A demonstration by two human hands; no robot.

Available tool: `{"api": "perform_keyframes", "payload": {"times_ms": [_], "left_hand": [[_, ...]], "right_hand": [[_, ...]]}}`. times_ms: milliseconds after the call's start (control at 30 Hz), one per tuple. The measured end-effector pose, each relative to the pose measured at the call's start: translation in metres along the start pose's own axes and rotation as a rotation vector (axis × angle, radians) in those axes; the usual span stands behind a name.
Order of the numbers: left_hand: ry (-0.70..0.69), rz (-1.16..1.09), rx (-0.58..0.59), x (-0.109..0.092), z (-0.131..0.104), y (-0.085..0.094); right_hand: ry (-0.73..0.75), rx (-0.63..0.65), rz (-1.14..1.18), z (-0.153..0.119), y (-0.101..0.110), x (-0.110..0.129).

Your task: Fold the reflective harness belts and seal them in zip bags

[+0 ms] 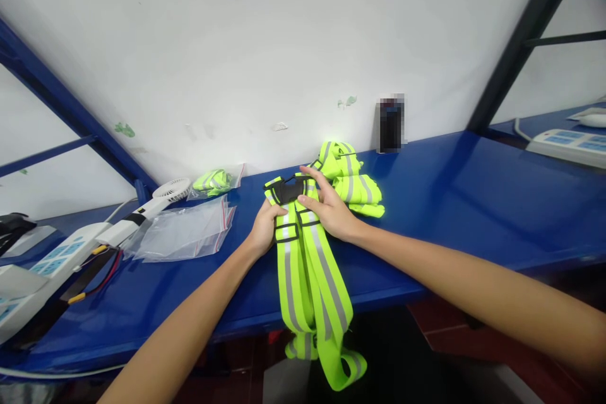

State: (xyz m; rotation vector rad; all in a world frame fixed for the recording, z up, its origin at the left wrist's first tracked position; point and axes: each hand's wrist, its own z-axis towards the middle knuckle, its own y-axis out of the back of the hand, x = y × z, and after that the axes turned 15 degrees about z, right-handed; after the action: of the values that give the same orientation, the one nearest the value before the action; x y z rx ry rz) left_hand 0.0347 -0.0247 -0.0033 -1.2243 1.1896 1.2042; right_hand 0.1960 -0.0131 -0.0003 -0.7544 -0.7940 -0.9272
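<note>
A neon yellow-green reflective strap harness (330, 271) with grey stripes hangs over the front edge of the blue table. Its black buckle (291, 190) is at the top, between my hands. My left hand (266, 226) grips the strap's left side just below the buckle, thumb on top. On the right side, my right hand (329, 203) holds the strap beside the buckle, thumb and fingers around it. Behind my right hand lies a bundle of similar reflective straps (353, 180). The lower loops dangle below the table edge.
Clear zip bags (184, 230) lie on the blue table (454, 202) at the left, near a bagged reflective strap (213, 182). Further left are a white fan (171, 190), power strips (64, 259) and cables. A dark, pixelated object (391, 124) stands against the wall.
</note>
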Motion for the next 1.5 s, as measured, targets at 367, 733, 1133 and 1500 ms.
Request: {"api": "perform_keyframes", "payload": {"times_ms": [367, 733, 1133, 1500], "left_hand": [[-0.242, 0.171, 0.058, 0.006, 0.009, 0.007], [-0.329, 0.226, 0.053, 0.003, 0.008, 0.009], [-0.381, 0.295, -0.064, 0.011, 0.015, 0.005], [-0.337, 0.142, 0.178, 0.006, 0.010, 0.007]], "right_hand": [[-0.156, -0.038, 0.221, 0.000, -0.001, 0.000], [-0.147, -0.034, 0.227, 0.001, -0.001, 0.001], [-0.040, -0.037, -0.037, -0.005, -0.001, -0.011], [0.063, -0.062, -0.162, -0.006, 0.000, -0.004]]}}
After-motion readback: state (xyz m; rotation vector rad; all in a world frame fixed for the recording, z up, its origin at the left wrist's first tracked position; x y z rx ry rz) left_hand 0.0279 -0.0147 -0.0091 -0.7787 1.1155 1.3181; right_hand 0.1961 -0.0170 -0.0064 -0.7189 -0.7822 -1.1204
